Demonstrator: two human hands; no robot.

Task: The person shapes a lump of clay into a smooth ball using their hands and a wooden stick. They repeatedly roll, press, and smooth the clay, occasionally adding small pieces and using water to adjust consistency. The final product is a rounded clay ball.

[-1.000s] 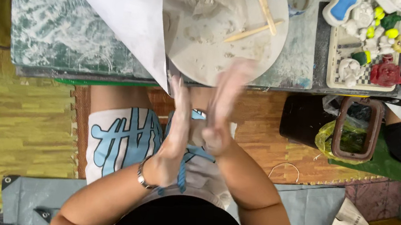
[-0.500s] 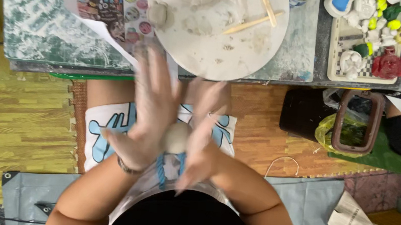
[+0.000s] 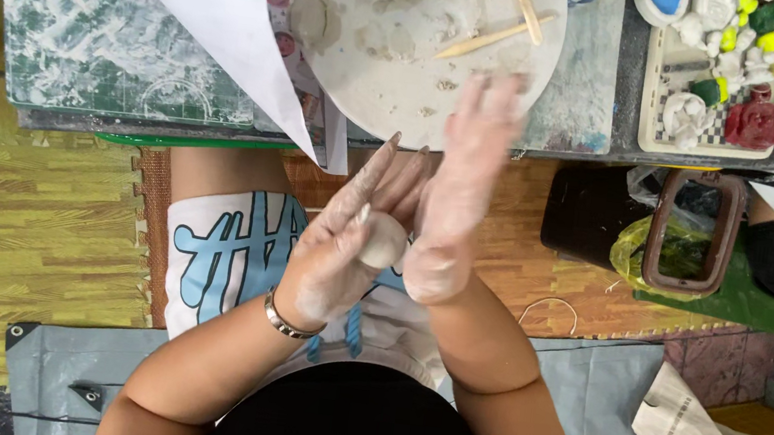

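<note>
A small ball of clay sits between my palms, held above my lap on the near side of the tabletop. It is pale grey-white, smooth and nearly round, with a dull, damp look and no marks that I can see. My left hand lies open under it, palm turned up and to the right, fingers stretched long toward the tabletop, the ball resting in the hollow of the palm. My right hand is flat and open too, fingers straight and blurred, its heel pressed against the ball's right side; neither hand curls around the clay. Both hands are coated in a whitish film of the same clay. A metal bracelet circles my left wrist. Just beyond my fingertips a round white board lies on the tabletop, carrying grey clay lumps and two wooden sticks. A sheet of white paper hangs over the edge to the left.
</note>
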